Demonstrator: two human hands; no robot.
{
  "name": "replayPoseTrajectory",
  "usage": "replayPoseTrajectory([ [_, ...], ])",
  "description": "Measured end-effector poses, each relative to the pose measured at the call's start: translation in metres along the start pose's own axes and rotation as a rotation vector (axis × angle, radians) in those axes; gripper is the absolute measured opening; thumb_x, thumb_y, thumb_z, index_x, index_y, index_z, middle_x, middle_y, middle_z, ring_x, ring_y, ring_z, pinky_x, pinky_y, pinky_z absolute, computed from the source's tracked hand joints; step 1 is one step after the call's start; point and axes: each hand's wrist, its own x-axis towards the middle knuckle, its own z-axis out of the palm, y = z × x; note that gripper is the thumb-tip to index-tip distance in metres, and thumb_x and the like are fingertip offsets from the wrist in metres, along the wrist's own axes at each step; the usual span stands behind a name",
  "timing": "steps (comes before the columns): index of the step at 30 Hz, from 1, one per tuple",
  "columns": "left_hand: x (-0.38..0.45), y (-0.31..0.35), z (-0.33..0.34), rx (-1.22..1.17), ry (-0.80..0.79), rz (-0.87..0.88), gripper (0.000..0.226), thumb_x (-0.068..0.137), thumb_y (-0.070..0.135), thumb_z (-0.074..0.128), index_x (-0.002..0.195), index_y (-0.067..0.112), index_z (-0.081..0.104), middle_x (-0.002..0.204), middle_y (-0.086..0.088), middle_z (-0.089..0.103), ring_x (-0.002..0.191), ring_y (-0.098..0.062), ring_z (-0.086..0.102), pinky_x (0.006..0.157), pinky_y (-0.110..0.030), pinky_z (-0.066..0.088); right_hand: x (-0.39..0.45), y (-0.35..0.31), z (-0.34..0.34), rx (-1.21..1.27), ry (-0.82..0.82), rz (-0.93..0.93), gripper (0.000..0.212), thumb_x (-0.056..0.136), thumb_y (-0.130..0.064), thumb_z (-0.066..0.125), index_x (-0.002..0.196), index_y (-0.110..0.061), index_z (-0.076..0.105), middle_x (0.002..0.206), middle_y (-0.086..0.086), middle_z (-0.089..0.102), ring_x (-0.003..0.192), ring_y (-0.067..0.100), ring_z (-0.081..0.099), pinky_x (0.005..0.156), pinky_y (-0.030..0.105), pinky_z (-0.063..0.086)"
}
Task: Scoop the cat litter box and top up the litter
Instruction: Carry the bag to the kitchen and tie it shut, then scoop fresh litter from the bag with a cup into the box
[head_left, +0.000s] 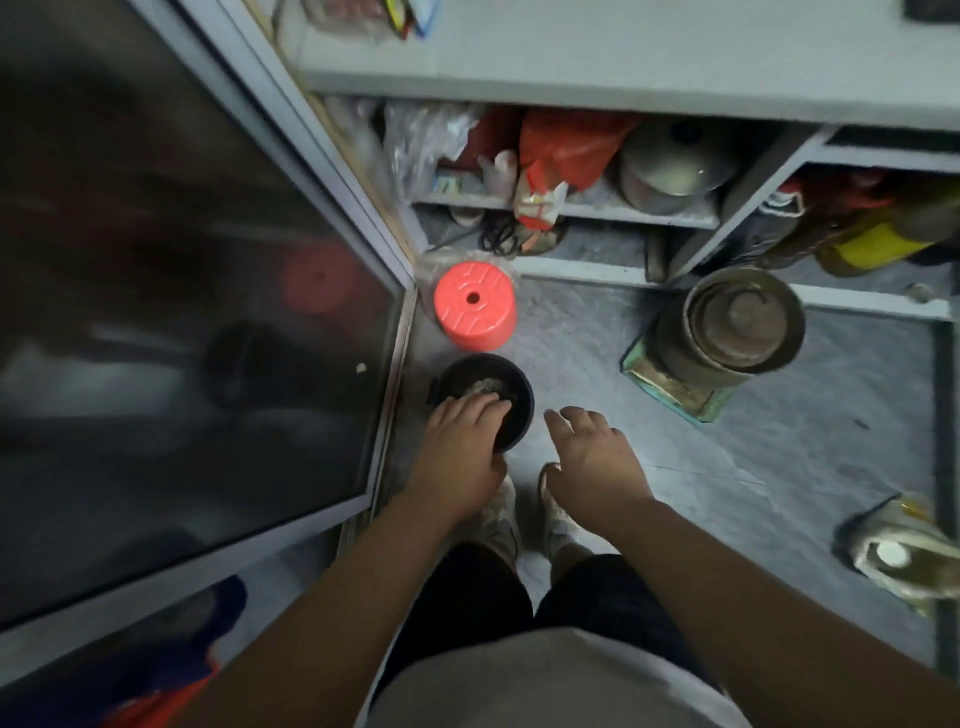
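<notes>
A small black round pot (511, 400) stands on the grey floor beside a glass door, with a little pale litter (482, 386) at its bottom. My left hand (460, 447) reaches over the pot's near rim, fingers lying across the opening; whether they grip the rim is hidden. My right hand (592, 457) hovers just right of the pot, fingers spread and relaxed, holding nothing. My feet show below both hands.
An overturned red plastic stool (475, 304) sits just beyond the pot. The dark glass door (182, 312) lines the left. A metal pot on a tin (727, 332) stands to the right, cluttered shelves (571, 208) behind, a bag (904, 551) at far right.
</notes>
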Motion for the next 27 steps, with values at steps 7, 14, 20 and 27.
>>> replayPoseTrajectory([
  [7, -0.021, 0.029, -0.059, 0.033, 0.150, 0.196, 0.066, 0.079, 0.031, 0.068, 0.143, 0.023, 0.052, 0.147, 0.005, 0.051, 0.140, -0.017, 0.042, 0.121, -0.039, 0.026, -0.062, -0.011, -0.041, 0.000, 0.097, 0.112, 0.067, 0.092, -0.037, 0.056, 0.152, -0.018, 0.032, 0.151, 0.007, 0.040, 0.136, 0.029, 0.038, 0.108, 0.040, 0.037],
  [14, -0.032, 0.041, -0.087, 0.052, 0.144, 0.456, 0.064, 0.082, 0.035, 0.066, 0.143, 0.023, 0.049, 0.144, 0.006, 0.051, 0.137, -0.016, 0.042, 0.119, -0.033, 0.025, -0.107, -0.044, -0.061, 0.079, 0.294, 0.312, 0.070, 0.093, -0.038, 0.057, 0.153, -0.017, 0.028, 0.151, 0.006, 0.038, 0.136, 0.029, 0.036, 0.108, 0.039, 0.037],
  [20, -0.048, 0.077, -0.095, 0.079, 0.095, 0.711, 0.065, 0.076, 0.032, 0.070, 0.138, 0.019, 0.056, 0.139, 0.002, 0.057, 0.133, -0.021, 0.049, 0.115, -0.038, 0.032, -0.169, -0.061, -0.050, 0.145, 0.380, 0.531, 0.071, 0.093, -0.042, 0.054, 0.153, -0.019, 0.026, 0.150, 0.005, 0.037, 0.133, 0.029, 0.038, 0.103, 0.040, 0.040],
  [27, -0.087, 0.147, -0.077, 0.084, -0.025, 0.999, 0.062, 0.086, 0.033, 0.062, 0.145, 0.022, 0.047, 0.146, 0.005, 0.048, 0.140, -0.017, 0.039, 0.122, -0.035, 0.018, -0.262, -0.054, -0.008, 0.274, 0.491, 0.862, 0.061, 0.093, -0.039, 0.054, 0.146, -0.019, 0.033, 0.141, 0.002, 0.046, 0.124, 0.026, 0.046, 0.098, 0.039, 0.044],
])
